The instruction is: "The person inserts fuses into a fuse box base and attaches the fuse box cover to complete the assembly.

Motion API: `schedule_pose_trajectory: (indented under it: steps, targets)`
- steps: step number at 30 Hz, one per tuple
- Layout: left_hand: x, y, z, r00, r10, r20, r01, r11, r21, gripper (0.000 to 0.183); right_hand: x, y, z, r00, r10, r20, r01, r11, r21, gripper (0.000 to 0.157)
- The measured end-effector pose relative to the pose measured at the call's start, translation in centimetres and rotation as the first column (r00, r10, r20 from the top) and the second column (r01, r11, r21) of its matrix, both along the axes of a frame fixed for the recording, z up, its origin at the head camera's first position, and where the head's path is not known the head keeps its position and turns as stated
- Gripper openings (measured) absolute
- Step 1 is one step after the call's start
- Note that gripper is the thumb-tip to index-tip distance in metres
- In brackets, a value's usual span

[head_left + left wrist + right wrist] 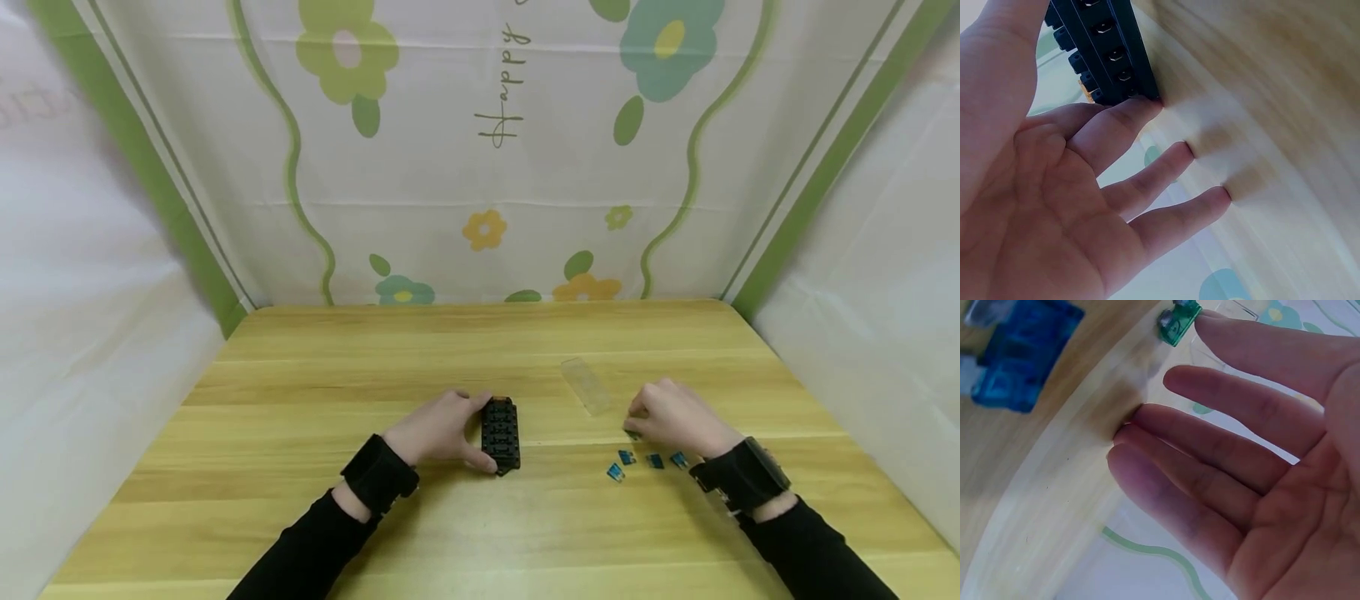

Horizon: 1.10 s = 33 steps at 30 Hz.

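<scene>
My left hand (442, 429) grips a black fuse block (500, 433) by its two ends, thumb at the near end and index finger at the far one. Its other fingertips rest on the table in the left wrist view, where screw terminals show along the block's side (1110, 53). Over on the right, my right hand (678, 417) reaches down with fingers extended. Its thumb tip touches a small green blade fuse (1180, 324), and the index finger is apart from it. Several blue blade fuses (626, 457) lie just in front of this hand.
A clear plastic cover (587, 386) lies between the hands, farther back. The wooden table (420, 533) ends at a flower-printed cloth (420, 175), and pale cloth hangs on both sides.
</scene>
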<state>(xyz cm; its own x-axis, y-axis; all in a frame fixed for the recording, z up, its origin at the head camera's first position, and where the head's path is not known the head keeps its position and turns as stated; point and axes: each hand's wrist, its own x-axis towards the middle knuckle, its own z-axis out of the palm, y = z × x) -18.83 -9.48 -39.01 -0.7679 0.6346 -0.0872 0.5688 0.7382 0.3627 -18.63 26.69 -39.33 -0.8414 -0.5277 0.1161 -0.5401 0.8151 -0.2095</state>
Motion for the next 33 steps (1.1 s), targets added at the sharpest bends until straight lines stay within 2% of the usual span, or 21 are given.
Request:
schedule_pose_trajectory:
  steps: [11,15,19,26,33]
  targets:
    - [-0.02,-0.07,-0.08,1.000,0.000,0.000,0.000,1.000,-0.009,0.106,0.00,-0.06,0.06,1.000,0.022,-0.004,-0.022,0.999,0.032,0.040]
    - [0.00,-0.07,-0.02,1.000,0.002,-0.005,-0.002,1.000,-0.009,0.106,-0.03,-0.06,0.16,1.000,0.018,-0.006,-0.018,1.000,0.026,0.028]
    - [0.03,-0.12,0.02,1.000,0.006,-0.005,-0.006,1.000,-0.008,0.106,-0.08,-0.13,0.17,1.000,0.003,-0.008,-0.003,1.000,0.031,0.023]
    - [0.06,-0.19,-0.02,1.000,0.005,-0.004,-0.005,1.000,-0.007,0.106,-0.09,-0.30,0.08,1.000,0.001,-0.009,0.000,0.999,0.034,0.025]
    - [0.08,-0.12,0.07,1.000,0.016,0.004,-0.016,1.000,-0.006,0.106,-0.03,-0.45,0.09,1.000,0.010,-0.006,-0.010,1.000,0.016,0.044]
